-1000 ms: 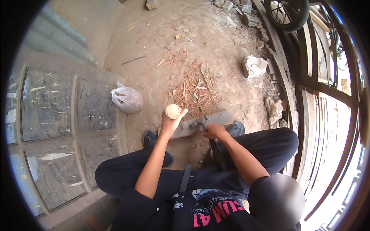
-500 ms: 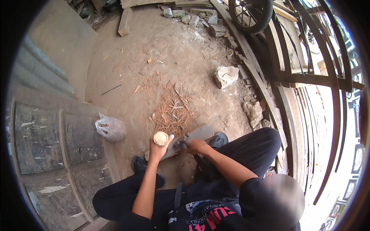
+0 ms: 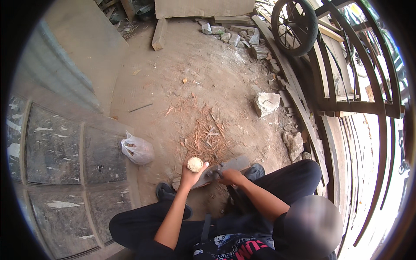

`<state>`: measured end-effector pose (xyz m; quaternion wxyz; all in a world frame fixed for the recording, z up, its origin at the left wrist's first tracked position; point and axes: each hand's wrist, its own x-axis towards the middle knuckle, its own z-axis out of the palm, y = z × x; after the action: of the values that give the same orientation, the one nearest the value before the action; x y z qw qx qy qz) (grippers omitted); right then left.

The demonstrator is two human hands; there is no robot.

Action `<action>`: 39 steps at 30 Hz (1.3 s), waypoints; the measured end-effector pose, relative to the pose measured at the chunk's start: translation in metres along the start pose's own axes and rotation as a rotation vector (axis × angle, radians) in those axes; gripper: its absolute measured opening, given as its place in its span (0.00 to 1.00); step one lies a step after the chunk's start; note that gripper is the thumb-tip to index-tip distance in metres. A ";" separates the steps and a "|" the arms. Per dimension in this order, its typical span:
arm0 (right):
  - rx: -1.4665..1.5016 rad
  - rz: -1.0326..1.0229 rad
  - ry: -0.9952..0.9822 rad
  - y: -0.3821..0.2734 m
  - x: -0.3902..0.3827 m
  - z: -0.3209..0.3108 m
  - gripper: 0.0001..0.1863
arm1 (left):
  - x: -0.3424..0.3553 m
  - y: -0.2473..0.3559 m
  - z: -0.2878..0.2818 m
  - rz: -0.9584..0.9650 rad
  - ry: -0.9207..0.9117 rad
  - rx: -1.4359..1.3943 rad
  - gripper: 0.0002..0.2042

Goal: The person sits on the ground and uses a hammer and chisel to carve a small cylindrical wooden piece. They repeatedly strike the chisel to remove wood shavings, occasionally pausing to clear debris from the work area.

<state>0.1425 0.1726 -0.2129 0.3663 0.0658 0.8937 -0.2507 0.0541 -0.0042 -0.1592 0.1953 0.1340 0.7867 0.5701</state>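
In my left hand [image 3: 189, 175] is a pale, round, rough-faced piece [image 3: 195, 164], seen end-on. It looks like cut wood, but its length is hidden. My fingers wrap it, the thumb on its right side. My right hand [image 3: 232, 177] is closed round the dark handle of a tool [image 3: 220, 171], whose working end I cannot make out. Both hands are close together above a long grey board [image 3: 236, 163] lying crosswise between my feet. A pile of reddish-brown shavings [image 3: 209, 136] is spread on the dirt just beyond the board.
A tied white plastic bag [image 3: 137, 149] stands at left beside a weathered panelled door [image 3: 54, 149]. A pale rock [image 3: 267, 104] and planks [image 3: 299, 102] line the right side, below a spoked wheel [image 3: 294, 27]. A wood block [image 3: 159, 34] lies far off.
The view has shifted, so the whole scene sits further right and lower. Both hands keep their holds and their places over the board.
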 end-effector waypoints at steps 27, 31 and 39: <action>0.187 0.136 -0.140 0.008 0.007 -0.017 0.28 | -0.002 -0.005 -0.004 0.017 0.015 0.092 0.14; 0.287 0.257 0.025 0.036 0.029 -0.051 0.26 | -0.004 -0.012 -0.006 -0.003 0.049 0.064 0.12; 0.111 0.214 0.568 0.063 0.105 -0.048 0.14 | -0.023 0.000 -0.022 0.063 -0.017 0.068 0.08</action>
<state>0.0551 0.2442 -0.2813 0.1220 0.2469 0.9332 -0.2309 0.0640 -0.0329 -0.1499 0.1793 0.1702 0.7994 0.5475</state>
